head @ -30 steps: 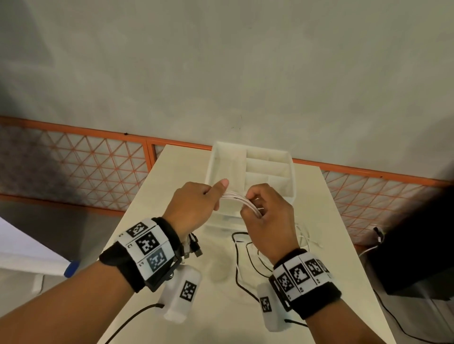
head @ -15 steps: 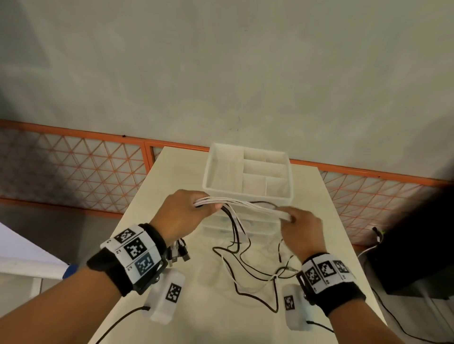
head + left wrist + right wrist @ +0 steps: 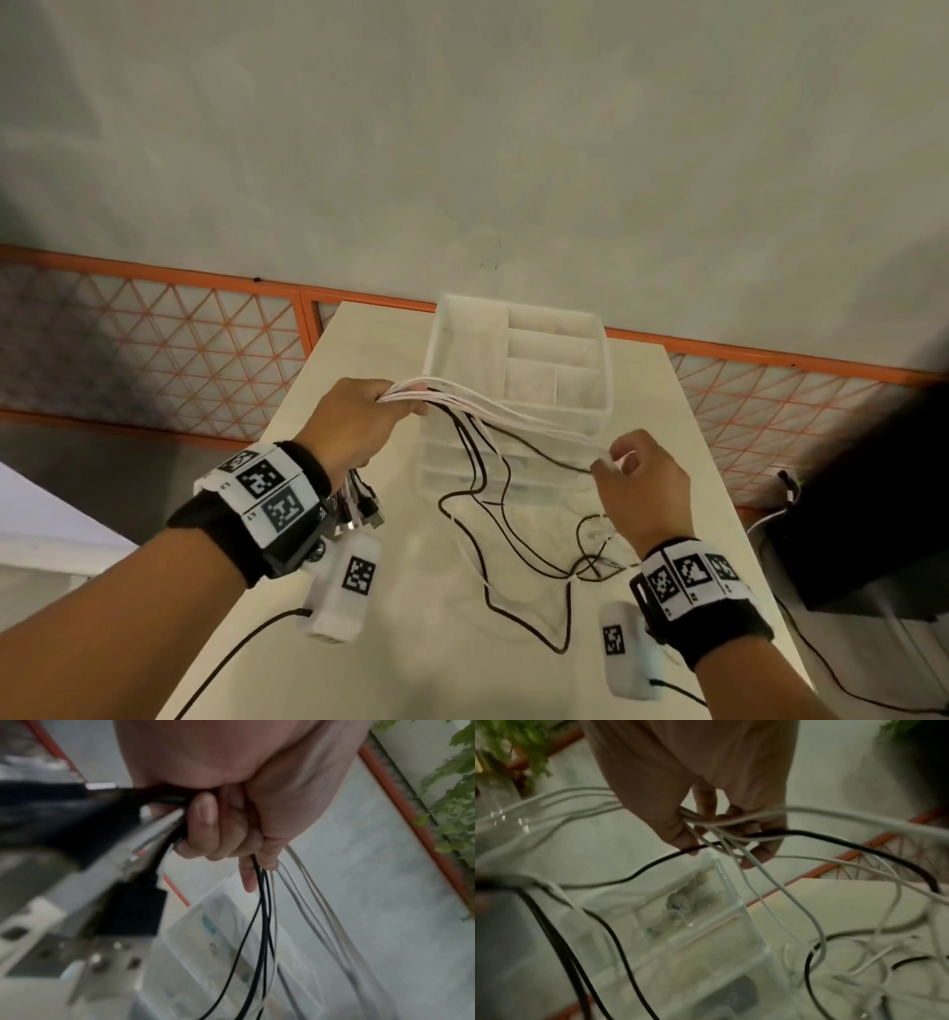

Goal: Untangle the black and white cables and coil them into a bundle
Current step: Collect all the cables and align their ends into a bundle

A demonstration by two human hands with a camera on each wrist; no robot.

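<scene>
Head view: we've pulled our hands apart since a sec ago. Left hand (image 3: 354,426) stays clenched round the cables (image 3: 493,411) w/ plugs hanging below the fist; right hand (image 3: 639,480) pinches the white strands, now stretched btwn both sets of fingertips. Black loops sag under them onto the table (image 3: 400,642), so slack's freed, coiling not begun.

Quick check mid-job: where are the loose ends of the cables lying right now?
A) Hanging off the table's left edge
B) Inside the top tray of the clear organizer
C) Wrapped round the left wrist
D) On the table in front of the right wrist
D: the cables stretch between the left hand and right hand, and their tangled ends lie on the table by the right wrist.
</scene>
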